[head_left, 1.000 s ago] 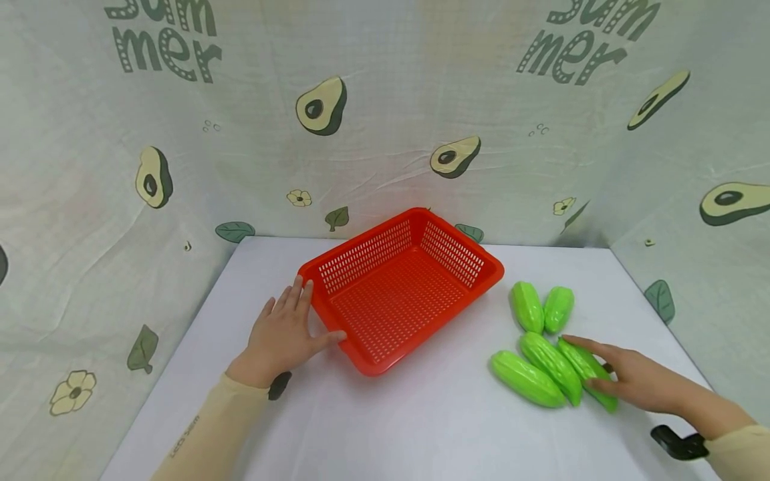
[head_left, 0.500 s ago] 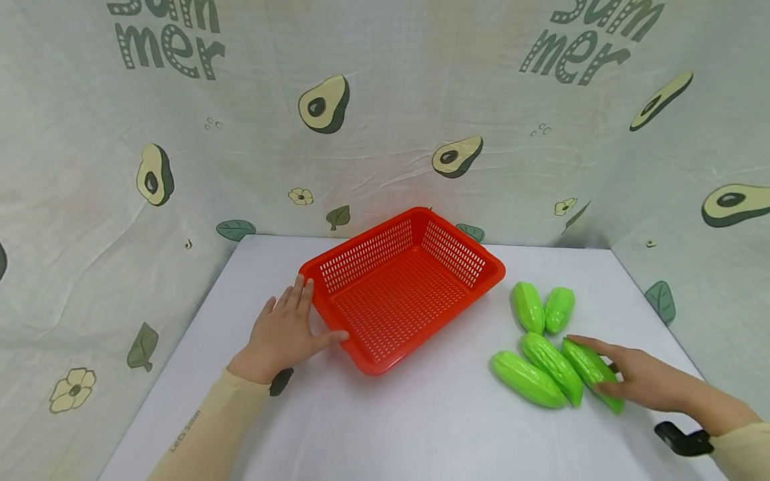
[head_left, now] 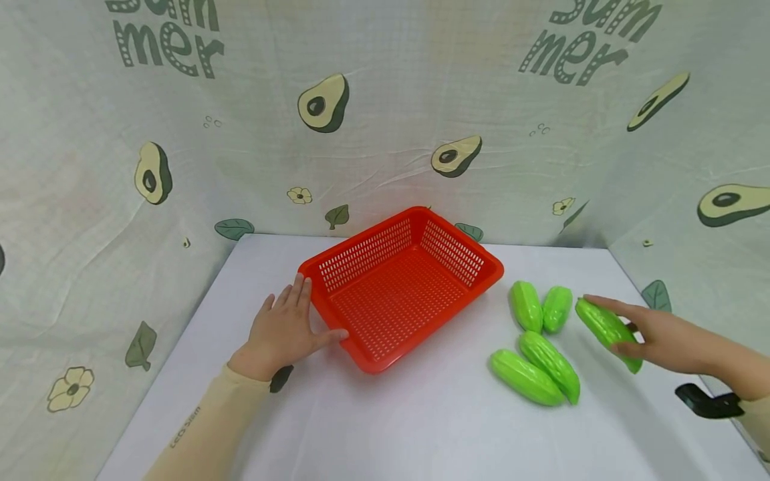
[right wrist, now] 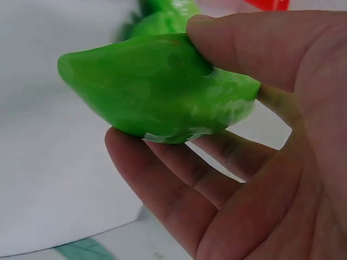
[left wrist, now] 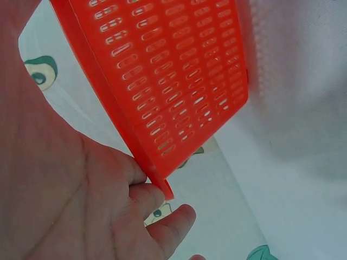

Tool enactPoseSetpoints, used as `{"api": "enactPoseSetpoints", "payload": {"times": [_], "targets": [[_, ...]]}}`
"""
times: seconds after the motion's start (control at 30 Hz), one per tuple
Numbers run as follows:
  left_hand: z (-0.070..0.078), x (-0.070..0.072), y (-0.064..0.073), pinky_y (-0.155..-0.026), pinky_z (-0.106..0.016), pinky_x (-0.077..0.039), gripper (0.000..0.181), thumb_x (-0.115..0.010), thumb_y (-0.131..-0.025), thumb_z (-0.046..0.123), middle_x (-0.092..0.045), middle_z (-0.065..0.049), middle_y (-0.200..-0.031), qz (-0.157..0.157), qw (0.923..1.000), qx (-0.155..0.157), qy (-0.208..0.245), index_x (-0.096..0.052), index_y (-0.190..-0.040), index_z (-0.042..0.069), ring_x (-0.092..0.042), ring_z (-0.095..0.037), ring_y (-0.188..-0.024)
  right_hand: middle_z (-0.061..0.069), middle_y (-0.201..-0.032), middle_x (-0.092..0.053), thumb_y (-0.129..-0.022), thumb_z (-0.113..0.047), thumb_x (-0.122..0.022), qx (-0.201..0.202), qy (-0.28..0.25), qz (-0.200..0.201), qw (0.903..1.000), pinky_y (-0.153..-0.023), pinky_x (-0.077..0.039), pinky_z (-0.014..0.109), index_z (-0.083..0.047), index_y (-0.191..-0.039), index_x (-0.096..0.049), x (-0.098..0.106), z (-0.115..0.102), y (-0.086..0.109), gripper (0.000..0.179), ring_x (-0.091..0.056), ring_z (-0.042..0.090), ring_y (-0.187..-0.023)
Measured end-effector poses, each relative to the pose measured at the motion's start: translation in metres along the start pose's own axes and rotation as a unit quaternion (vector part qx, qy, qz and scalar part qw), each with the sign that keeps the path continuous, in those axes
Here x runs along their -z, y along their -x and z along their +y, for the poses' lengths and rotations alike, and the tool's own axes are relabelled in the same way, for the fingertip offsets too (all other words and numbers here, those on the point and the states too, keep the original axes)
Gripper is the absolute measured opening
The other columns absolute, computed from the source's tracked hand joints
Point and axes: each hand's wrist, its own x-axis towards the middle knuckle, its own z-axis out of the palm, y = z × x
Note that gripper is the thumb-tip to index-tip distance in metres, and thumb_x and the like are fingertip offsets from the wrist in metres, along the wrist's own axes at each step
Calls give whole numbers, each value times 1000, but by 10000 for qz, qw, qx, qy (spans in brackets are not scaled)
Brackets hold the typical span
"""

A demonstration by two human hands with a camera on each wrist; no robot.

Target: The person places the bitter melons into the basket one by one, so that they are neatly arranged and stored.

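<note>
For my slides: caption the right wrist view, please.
The right hand grips a glossy green vegetable above the white table.

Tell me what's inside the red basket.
Nothing shows inside the red basket; its visible floor is bare. The near rim hides the inner side just below it, so I can't tell there.

On my right wrist feed, the right grip [right wrist: 271,197], a bare hand, pinches a glossy green vegetable [right wrist: 143,89]. The thumb [right wrist: 244,46] presses its upper side, and the fingers [right wrist: 157,184] support it from below. I see its blunt, tapered end pointing left, clear of the fingertips, and pale streaks along the underside. More green vegetables [right wrist: 168,21] blur together behind it, beside a cut-off red object [right wrist: 271,4] at the top edge. The white desk [right wrist: 59,162] fills the left; below its edge I see pale cloth [right wrist: 149,235] with a green print.
</note>
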Motion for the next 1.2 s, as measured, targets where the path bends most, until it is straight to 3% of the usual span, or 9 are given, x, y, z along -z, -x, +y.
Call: {"api": "enactPoseSetpoints", "payload": {"times": [0.1, 0.3, 0.4, 0.6, 0.7, 0.87, 1.03, 1.2], "targets": [[0, 1, 0, -102, -61, -19, 123, -30, -66, 89, -18, -22, -148, -23, 10000, 5, -13, -18, -144, -5, -25, -42, -131, 8, -117, -55, -84, -28, -69, 233, -86, 86, 9997, -64, -47, 29, -24, -147, -24, 19, -15, -13, 77, -54, 3, -72], [-2, 0, -1, -101, -61, -20, 124, -28, -64, 90, -20, -22, -148, -64, 10000, 48, -37, -19, -144, -5, -24, -42, -131, 6, -137, -43, -84, -35, -68, 667, -396, -41, 9970, -75, -49, 45, -34, -146, -23, 46, -55, -61, 76, -54, 27, -105], [-4, 0, -1, -101, -61, -21, 125, -28, -63, 91, -20, -21, -148, -75, 9999, 98, -21, -19, -144, -4, -24, -42, -131, 5, -139, -40, -84, -33, -67, 869, -545, -221, 9945, -78, -49, 47, -37, -145, -23, 56, -83, -91, 75, -51, 34, -110], [-4, 1, -1, -101, -61, -20, 125, -29, -63, 91, -18, -20, -149, -108, 9999, 125, 7, -19, -145, -3, -24, -41, -131, 2, -138, -39, -85, -27, -67, 1111, -750, -681, 9886, -83, -47, 42, -40, -145, -22, 59, -148, -154, 75, -47, 27, -113], [-4, 2, -1, -102, -60, -19, 125, -28, -62, 91, -17, -19, -150, -125, 9998, 149, 9, -18, -145, -2, -23, -40, -132, 2, -129, -43, -84, -25, -68, 1284, -832, -954, 9836, -80, -48, 38, -37, -145, -23, 51, -181, -183, 77, -46, 24, -109], [-3, -1, -4, -102, -60, -18, 127, -26, -60, 92, -14, -18, -151, -204, 9996, 173, 82, -16, -146, -1, -21, -40, -133, 0, -117, -46, -83, -20, -70, 1445, -1120, -1526, 9712, -75, -49, 31, -39, -143, -27, 17, -225, -222, 76, -45, 21, -104], [-3, -2, -5, -103, -59, -19, 126, -25, -61, 92, -14, -18, -151, -190, 9996, 189, 25, -16, -146, -1, -21, -39, -133, -3, -117, -46, -82, -21, -71, 1334, -1188, -2178, 9595, -73, -51, 31, -41, -141, -33, -19, -258, -242, 72, -44, 20, -106], [-5, -3, -3, -102, -59, -19, 125, -26, -61, 91, -16, -18, -150, -103, 9997, 204, 20, -18, -145, -1, -23, -40, -132, -6, -117, -47, -81, -24, -72, 1311, -891, -2514, 9548, -71, -51, 29, -40, -140, -35, -43, -279, -253, 72, -43, 18, -107]]}}
